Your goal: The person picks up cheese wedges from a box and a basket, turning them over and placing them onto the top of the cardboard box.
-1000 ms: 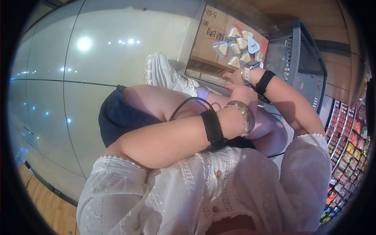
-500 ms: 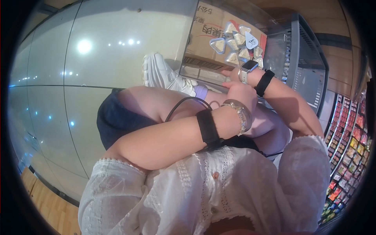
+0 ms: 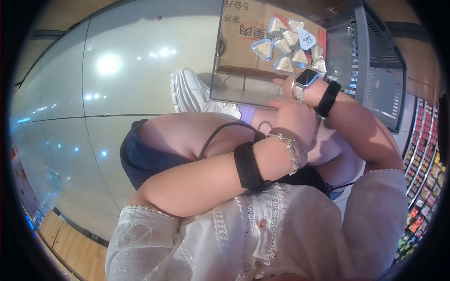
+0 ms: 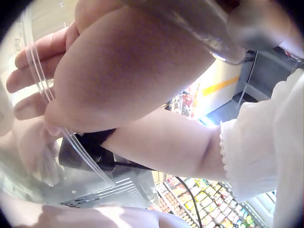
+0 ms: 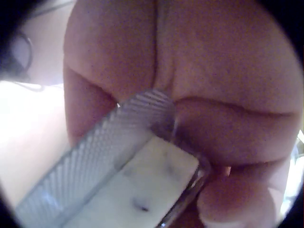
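In the head view, my left hand (image 3: 297,119), with a bracelet, is at the near edge of a clear box (image 3: 243,96). Its fingers (image 4: 35,76) lie straight behind the clear rim (image 4: 83,149) in the left wrist view, the thumb on this side, gripping the box. My right hand (image 3: 287,86), with a watch, is beyond it, partly hidden by its wrist. The right wrist view shows the right hand (image 5: 190,71) holding a clear ribbed cup (image 5: 104,152) with pale, dark-specked content. Several triangular packs (image 3: 283,44) lie on a cardboard box (image 3: 234,51).
A grey plastic crate (image 3: 384,75) stands right of the cardboard box. My knees and a white shoe (image 3: 187,91) are below and left of the hands. Glossy floor tiles (image 3: 136,89) extend left; shelves of colourful packets (image 3: 419,173) line the far right.
The head view has shifted and turned slightly. The hands stay close together at the clear box's edge, and the packs lie in the same arrangement.
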`<state>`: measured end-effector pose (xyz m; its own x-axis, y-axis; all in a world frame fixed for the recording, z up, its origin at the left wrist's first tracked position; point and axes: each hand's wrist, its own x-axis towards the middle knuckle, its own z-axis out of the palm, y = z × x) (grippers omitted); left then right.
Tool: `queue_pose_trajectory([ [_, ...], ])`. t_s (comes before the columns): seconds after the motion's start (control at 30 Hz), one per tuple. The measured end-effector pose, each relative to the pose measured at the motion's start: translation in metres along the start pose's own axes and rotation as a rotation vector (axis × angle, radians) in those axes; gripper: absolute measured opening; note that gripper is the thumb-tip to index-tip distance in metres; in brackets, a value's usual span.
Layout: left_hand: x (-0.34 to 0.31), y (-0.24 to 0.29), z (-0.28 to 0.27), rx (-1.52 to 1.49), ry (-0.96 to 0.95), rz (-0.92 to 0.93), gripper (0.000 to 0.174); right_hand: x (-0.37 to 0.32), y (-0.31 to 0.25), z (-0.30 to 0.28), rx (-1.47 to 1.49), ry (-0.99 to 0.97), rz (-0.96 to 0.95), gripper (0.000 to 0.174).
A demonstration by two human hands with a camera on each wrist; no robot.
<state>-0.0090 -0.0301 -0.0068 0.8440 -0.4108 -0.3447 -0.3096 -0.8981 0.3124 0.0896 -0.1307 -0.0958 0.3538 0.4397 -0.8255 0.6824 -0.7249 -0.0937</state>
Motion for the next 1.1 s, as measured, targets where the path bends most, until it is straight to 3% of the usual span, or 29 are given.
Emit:
queue_pose_trajectory([
  [0.1,0.001,-0.001,0.001,-0.018,-0.009,-0.004,0.018,0.004,-0.001,0.002,0.011,-0.047,-0.019,0.079],
  [0.2,0.004,-0.001,0.003,-0.044,-0.09,0.047,0.017,0.008,-0.007,-0.003,-0.023,-0.109,0.08,0.083],
  [0.37,-0.001,0.001,0.008,-0.001,0.105,0.0,0.017,0.003,-0.011,-0.007,0.056,-0.081,0.008,0.084],
  [0.5,0.003,0.002,0.012,0.014,0.053,-0.034,0.018,0.0,-0.014,-0.015,0.014,-0.123,0.035,0.083],
  [0.57,0.001,0.002,0.013,-0.034,0.164,-0.037,0.017,0.001,-0.016,-0.018,-0.015,-0.203,0.09,0.081],
  [0.8,0.006,0.003,0.012,-0.022,0.081,-0.049,0.014,-0.001,-0.012,-0.023,-0.015,-0.209,0.068,0.077],
  [0.9,0.006,0.003,0.011,-0.031,0.079,-0.074,0.014,-0.004,-0.015,-0.026,-0.083,-0.181,0.07,0.07],
  [1.0,0.005,0.002,0.012,-0.079,0.067,-0.069,0.017,0.006,-0.005,-0.023,-0.241,-0.309,-0.041,0.057],
  [1.1,0.004,0.003,0.017,-0.122,0.237,-0.138,0.019,0.004,-0.004,-0.035,-0.166,-0.393,-0.05,0.045],
])
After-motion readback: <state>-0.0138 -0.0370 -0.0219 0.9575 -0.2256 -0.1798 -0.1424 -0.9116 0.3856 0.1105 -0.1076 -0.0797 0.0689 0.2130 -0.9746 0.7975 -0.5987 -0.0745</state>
